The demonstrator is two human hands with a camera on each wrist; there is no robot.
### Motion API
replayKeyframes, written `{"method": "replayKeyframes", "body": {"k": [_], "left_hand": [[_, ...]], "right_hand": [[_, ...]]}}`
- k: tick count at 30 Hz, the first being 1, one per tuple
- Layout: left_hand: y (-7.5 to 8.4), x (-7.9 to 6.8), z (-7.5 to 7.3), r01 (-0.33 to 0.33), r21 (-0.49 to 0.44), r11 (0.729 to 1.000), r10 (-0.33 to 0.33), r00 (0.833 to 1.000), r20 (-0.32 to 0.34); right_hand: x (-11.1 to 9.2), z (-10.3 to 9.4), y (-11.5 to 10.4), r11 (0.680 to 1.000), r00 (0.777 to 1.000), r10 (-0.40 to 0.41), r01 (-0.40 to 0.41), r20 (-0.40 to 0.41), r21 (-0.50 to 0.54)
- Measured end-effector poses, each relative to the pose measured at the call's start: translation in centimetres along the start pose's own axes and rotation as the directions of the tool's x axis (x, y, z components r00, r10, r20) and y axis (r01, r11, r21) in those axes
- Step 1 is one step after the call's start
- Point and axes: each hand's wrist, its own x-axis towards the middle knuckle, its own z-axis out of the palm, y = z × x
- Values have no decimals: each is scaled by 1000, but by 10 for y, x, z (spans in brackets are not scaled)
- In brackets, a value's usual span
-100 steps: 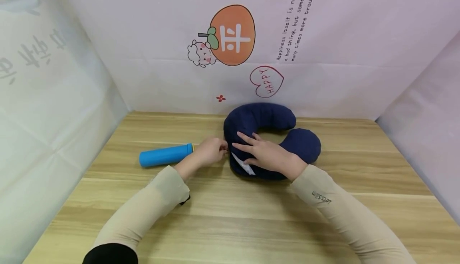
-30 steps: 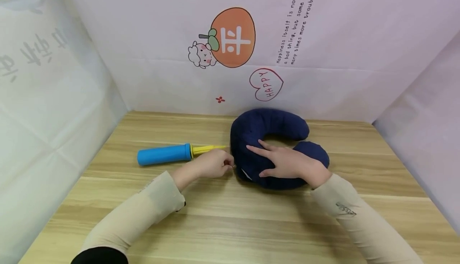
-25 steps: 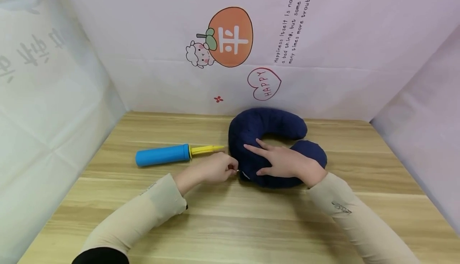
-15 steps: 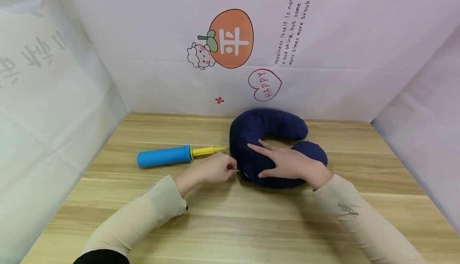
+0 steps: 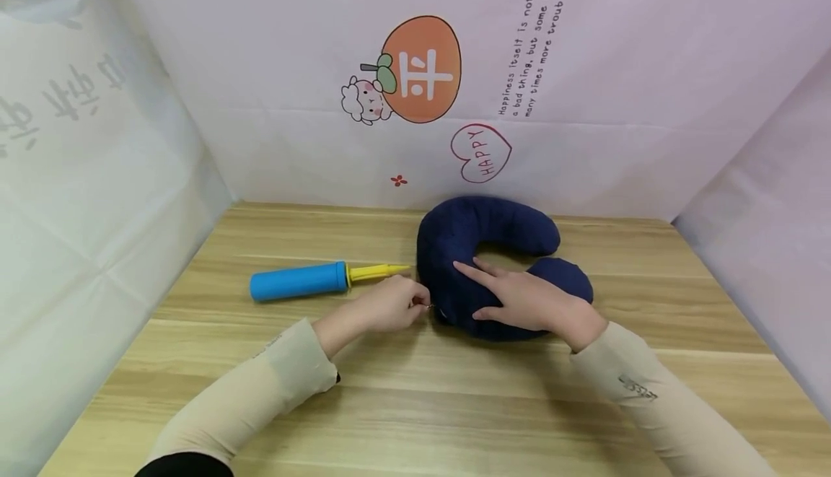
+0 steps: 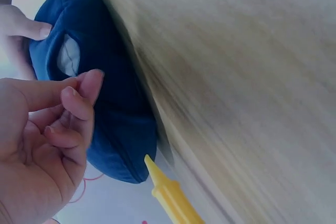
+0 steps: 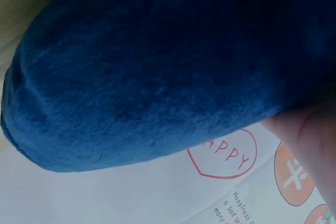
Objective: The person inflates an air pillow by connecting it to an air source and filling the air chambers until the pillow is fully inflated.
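Fingers (image 5: 415, 302) of the left hand (image 5: 383, 307) are pressed together in a pinch on a tiny metal zip pull (image 5: 431, 308) at the near-left edge of a navy U-shaped neck pillow (image 5: 477, 228). In the left wrist view the fingertips curl in toward the thumb, w/ a pale opening in the pillow cover just beyond them. Right hand (image 5: 529, 302) lies flat on top of the pillow, fingers spread & straight, index pointing toward the far left. Pillow rests on the wooden worktop (image 5: 415, 405), centre-right, near the back wall, open side facing right. Just left of the pillow lies a blue hand pump (image 5: 299, 281), yellow nozzle (image 5: 379, 270) pointing at the pillow & close to it. Behind: pale backdrop w/ an orange cartoon fruit (image 5: 420, 69) & a "HAPPY" heart (image 5: 481, 152).
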Motion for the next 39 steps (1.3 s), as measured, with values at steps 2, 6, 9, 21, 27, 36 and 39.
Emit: {"method": "replayKeyframes", "body": {"k": [2, 6, 9, 21, 27, 36, 39], "left_hand": [[0, 1, 2, -30, 9, 1000, 30, 1000, 1], [2, 1, 4, -73, 23, 997, 73, 997, -8], [4, 1, 3, -74, 26, 997, 74, 997, -20], [2, 1, 0, -28, -25, 999, 28, 1000, 11], [-7, -8, -2, 82, -54, 995, -80, 996, 28], [-12, -12, -10, 134, -72, 988, -136, 991, -22], [-13, -12, -9, 111, -82, 990, -113, 993, -21]], "right_hand": [[0, 1, -1, 1000, 1000, -9, 9, -5, -13], [2, 2, -3, 999, 1000, -19, 19, -15, -33], [4, 3, -5, 999, 999, -25, 24, -26, -41], [9, 6, -14, 1000, 999, 8, -8, -47, -3], [-3, -9, 17, 991, 997, -18, 7, 79, 135], [-25, -17, 40, 996, 994, 34, -42, 99, 83], [-29, -11, 38, 998, 997, 52, -53, 59, 22]]}}
